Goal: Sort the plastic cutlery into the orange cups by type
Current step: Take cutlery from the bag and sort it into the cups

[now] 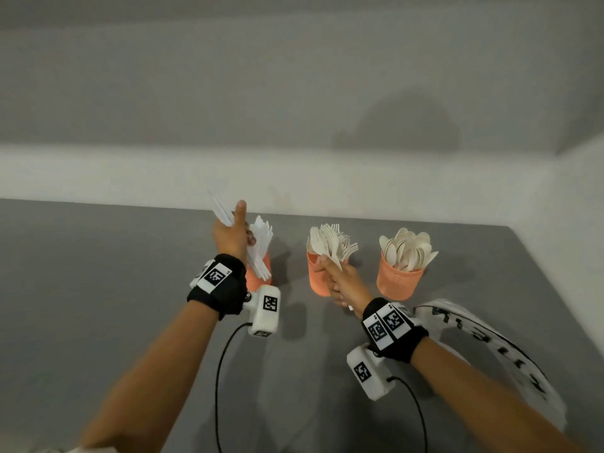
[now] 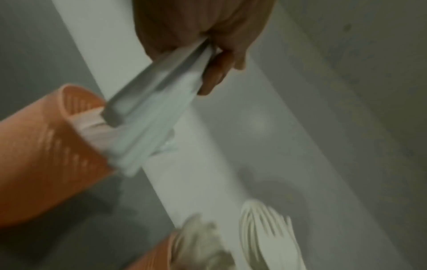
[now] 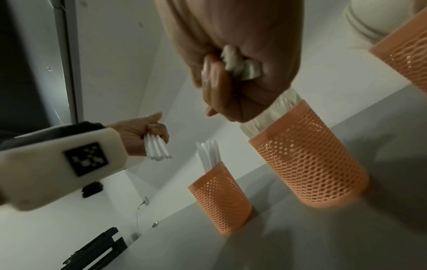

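Three orange mesh cups stand in a row. The left cup (image 1: pixel 261 273) holds white knives (image 1: pixel 263 233), the middle cup (image 1: pixel 318 282) forks (image 1: pixel 333 241), the right cup (image 1: pixel 398 282) spoons (image 1: pixel 408 248). More knives and forks are held above the left and middle cups.

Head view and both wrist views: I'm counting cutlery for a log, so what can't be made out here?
- White plastic knives gripped by the left hand: motion-blurred in the left wrist view, uncountable.
- Cream plastic forks gripped by the right hand: fingers cover them; only the ends show.
- Left perforated orange plastic cup: head view, mostly behind the left wrist.
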`<state>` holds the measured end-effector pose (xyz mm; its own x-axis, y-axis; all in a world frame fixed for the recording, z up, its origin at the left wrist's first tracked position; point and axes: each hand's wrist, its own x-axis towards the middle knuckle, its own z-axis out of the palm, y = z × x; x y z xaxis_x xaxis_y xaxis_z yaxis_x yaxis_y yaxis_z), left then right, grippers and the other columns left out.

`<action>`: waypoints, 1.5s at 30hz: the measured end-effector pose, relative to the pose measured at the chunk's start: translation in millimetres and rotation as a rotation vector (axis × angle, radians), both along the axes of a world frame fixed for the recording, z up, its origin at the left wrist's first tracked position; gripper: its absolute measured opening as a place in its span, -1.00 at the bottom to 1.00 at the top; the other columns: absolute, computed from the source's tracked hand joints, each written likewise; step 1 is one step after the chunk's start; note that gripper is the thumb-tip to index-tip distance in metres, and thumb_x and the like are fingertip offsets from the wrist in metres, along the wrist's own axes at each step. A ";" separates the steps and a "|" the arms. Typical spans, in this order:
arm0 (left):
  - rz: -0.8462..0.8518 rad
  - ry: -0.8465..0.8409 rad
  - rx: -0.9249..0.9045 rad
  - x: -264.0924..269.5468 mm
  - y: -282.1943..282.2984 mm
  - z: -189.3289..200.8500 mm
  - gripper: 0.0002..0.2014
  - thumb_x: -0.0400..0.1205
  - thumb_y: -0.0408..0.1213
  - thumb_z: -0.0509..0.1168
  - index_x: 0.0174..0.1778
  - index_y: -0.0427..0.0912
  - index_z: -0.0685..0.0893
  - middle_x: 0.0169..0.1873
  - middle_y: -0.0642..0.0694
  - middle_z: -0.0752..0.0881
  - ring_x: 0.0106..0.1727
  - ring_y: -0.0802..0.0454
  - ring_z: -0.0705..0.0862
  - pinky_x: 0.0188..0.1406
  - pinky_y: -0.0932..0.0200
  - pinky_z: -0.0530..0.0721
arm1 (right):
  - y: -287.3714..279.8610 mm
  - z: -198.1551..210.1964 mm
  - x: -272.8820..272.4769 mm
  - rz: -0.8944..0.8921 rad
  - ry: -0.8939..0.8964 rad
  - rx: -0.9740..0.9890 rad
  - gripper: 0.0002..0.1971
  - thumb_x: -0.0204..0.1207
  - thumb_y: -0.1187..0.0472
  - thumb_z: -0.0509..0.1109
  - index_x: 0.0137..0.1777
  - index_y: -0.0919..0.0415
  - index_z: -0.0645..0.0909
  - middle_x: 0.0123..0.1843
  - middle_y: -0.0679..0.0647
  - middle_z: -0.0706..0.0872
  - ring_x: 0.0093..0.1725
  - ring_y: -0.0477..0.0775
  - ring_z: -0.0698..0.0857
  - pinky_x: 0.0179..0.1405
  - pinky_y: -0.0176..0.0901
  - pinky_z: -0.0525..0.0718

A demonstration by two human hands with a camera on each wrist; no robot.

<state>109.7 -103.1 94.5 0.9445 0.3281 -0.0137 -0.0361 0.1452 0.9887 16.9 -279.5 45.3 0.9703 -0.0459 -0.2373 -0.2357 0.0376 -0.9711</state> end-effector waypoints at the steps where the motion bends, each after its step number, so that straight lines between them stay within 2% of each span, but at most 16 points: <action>1: 0.040 -0.043 0.017 5.5 4.4 8.6 -0.60 0.59 -0.03 0.32 -0.48 -0.14 0.41 -0.75 0.06 0.45 -0.75 0.19 0.39 -0.61 0.30 0.45 | 1.2 1.6 4.0 -0.010 0.034 0.042 -0.65 0.67 -0.09 0.05 -0.14 0.09 0.53 -0.63 -0.05 0.24 -0.76 -0.19 0.16 -0.76 -0.47 0.12; 4: 0.144 -0.144 0.018 24.0 12.3 24.8 -0.55 0.57 0.06 0.31 -0.51 -0.12 0.37 -0.65 -0.03 0.40 -0.72 0.17 0.37 -0.67 0.37 0.44 | 3.1 4.5 11.6 -0.033 0.103 0.101 -0.62 0.69 -0.10 -0.04 -0.10 0.11 0.49 -0.62 -0.03 0.29 -0.80 -0.19 0.18 -0.78 -0.50 0.13; 6: 0.179 -0.169 0.027 36.2 14.3 22.4 -0.54 0.56 0.08 0.31 -0.52 -0.10 0.35 -0.71 0.03 0.40 -0.70 0.14 0.38 -0.65 0.36 0.45 | 1.7 2.9 12.9 -0.012 0.089 0.079 -0.67 0.70 -0.04 -0.05 -0.03 0.13 0.46 -0.53 0.03 0.30 -0.79 -0.21 0.19 -0.79 -0.49 0.13; 12: 0.133 -0.094 0.204 55.3 16.7 -26.2 -0.52 0.56 0.08 0.31 -0.52 -0.20 0.43 -0.60 -0.11 0.48 -0.63 0.17 0.48 -0.55 0.34 0.51 | -5.7 -6.4 15.1 0.061 0.025 0.064 -0.70 0.73 0.02 -0.04 0.01 0.13 0.47 -0.65 -0.12 0.30 -0.75 -0.23 0.23 -0.79 -0.45 0.22; 14: 0.098 -0.055 0.284 54.4 16.6 -45.4 -0.56 0.53 0.04 0.37 -0.36 -0.33 0.56 -0.54 -0.11 0.55 -0.52 0.06 0.55 -0.50 0.38 0.56 | -6.2 -8.6 16.0 0.064 0.036 0.048 -0.70 0.73 0.01 -0.04 0.07 0.16 0.46 -0.64 -0.12 0.29 -0.75 -0.22 0.24 -0.78 -0.44 0.25; 17: 0.071 -0.083 0.345 46.4 14.1 -60.9 -0.75 0.52 -0.21 0.43 -0.13 -0.25 0.51 -0.34 -0.04 0.58 -0.26 -0.06 0.57 -0.16 0.13 0.63 | -6.0 -12.0 16.9 0.059 0.071 0.051 -0.72 0.71 -0.01 0.01 0.10 0.14 0.47 -0.59 -0.08 0.31 -0.74 -0.21 0.22 -0.76 -0.45 0.20; 20: 0.100 -0.078 0.446 42.9 14.4 -60.7 -0.72 0.56 -0.35 0.36 0.14 -0.25 0.48 -0.06 0.01 0.54 -0.07 0.03 0.51 -0.11 0.41 0.44 | -4.3 -12.2 16.3 0.060 0.088 0.064 -0.74 0.70 0.00 0.04 0.06 0.12 0.48 -0.55 -0.02 0.33 -0.73 -0.21 0.21 -0.74 -0.45 0.17; 21: 0.091 -0.079 0.493 44.1 16.2 -60.4 -0.69 0.58 -0.36 0.33 0.22 -0.27 0.48 -0.02 -0.01 0.53 -0.04 0.04 0.51 -0.07 0.40 0.42 | -3.7 -11.9 16.0 0.062 0.087 0.066 -0.74 0.70 0.00 0.04 0.03 0.11 0.50 -0.54 -0.01 0.33 -0.74 -0.21 0.21 -0.74 -0.44 0.17; 23: 0.039 -0.141 0.642 47.9 22.5 -63.8 -0.71 0.61 -0.36 0.26 0.24 -0.30 0.53 0.02 -0.12 0.58 0.01 -0.05 0.56 0.01 0.23 0.45 | -2.4 -11.6 15.7 0.055 0.086 0.063 -0.74 0.70 0.01 0.05 -0.02 0.09 0.52 -0.53 0.02 0.34 -0.74 -0.21 0.22 -0.75 -0.44 0.18; 25: -0.026 -0.271 0.866 49.0 27.3 -70.2 -0.73 0.64 -0.28 0.17 0.09 -0.39 0.65 -0.02 -0.32 0.64 -0.03 -0.26 0.63 -0.03 0.04 0.55 | -1.7 -11.7 15.3 0.040 0.084 0.065 -0.74 0.70 0.01 0.07 -0.02 0.09 0.54 -0.56 -0.01 0.36 -0.74 -0.20 0.22 -0.75 -0.43 0.19; 27: -0.012 -0.337 1.052 50.2 30.1 -77.4 -0.57 0.63 -0.18 0.03 -0.07 -0.42 0.71 -0.12 -0.39 0.68 -0.13 -0.36 0.64 -0.14 -0.11 0.59 | -1.4 -11.6 14.5 0.029 0.076 0.079 -0.75 0.70 0.03 0.08 -0.04 0.10 0.54 -0.62 -0.08 0.36 -0.74 -0.20 0.23 -0.74 -0.43 0.19; 32: 0.023 -0.250 1.252 42.7 25.3 -66.2 -0.45 0.63 -0.06 -0.09 0.14 -0.35 0.68 0.16 -0.36 0.64 0.15 -0.39 0.59 0.07 -0.20 0.51 | -2.8 -9.7 13.3 0.013 0.068 0.099 -0.76 0.70 0.05 0.09 0.07 0.17 0.52 -0.67 -0.13 0.33 -0.74 -0.22 0.24 -0.76 -0.43 0.21; 35: 0.113 -0.335 1.152 30.4 13.2 -46.2 -0.50 0.64 -0.05 -0.04 0.32 -0.26 0.58 0.27 -0.32 0.57 0.28 -0.30 0.51 0.23 -0.15 0.43 | -5.1 -8.3 12.4 0.005 0.042 0.107 -0.69 0.70 0.04 0.08 0.21 0.24 0.49 -0.61 -0.08 0.36 -0.75 -0.22 0.21 -0.77 -0.45 0.17; 39: 0.049 -0.484 0.719 -7.6 -21.5 -15.1 -0.65 0.66 -0.14 0.08 0.22 -0.23 0.62 0.08 -0.17 0.63 0.06 -0.05 0.59 0.12 0.08 0.54 | -4.8 -3.0 7.9 -0.009 0.002 0.115 -0.73 0.71 0.02 0.05 0.09 0.15 0.50 -0.48 0.06 0.41 -0.77 -0.23 0.22 -0.79 -0.47 0.15; 42: -0.160 -0.249 0.515 -40.1 -53.4 -14.2 -0.73 0.68 -0.21 0.16 0.20 -0.28 0.58 -0.09 -0.03 0.65 -0.17 0.21 0.57 -0.11 0.33 0.58 | -3.0 -2.3 6.6 -0.040 -0.012 0.135 -0.75 0.71 0.03 0.06 0.07 0.15 0.50 -0.48 0.09 0.44 -0.77 -0.22 0.22 -0.77 -0.47 0.12; 45: -0.369 -0.011 0.476 -56.5 -78.8 -29.0 -0.68 0.67 -0.09 0.18 0.08 -0.32 0.59 -0.16 -0.09 0.69 -0.18 0.08 0.63 -0.13 0.28 0.57 | -3.3 -5.2 3.8 -0.055 -0.034 0.099 -0.78 0.69 0.03 0.09 0.07 0.10 0.52 -0.49 0.05 0.50 -0.75 -0.19 0.25 -0.76 -0.44 0.14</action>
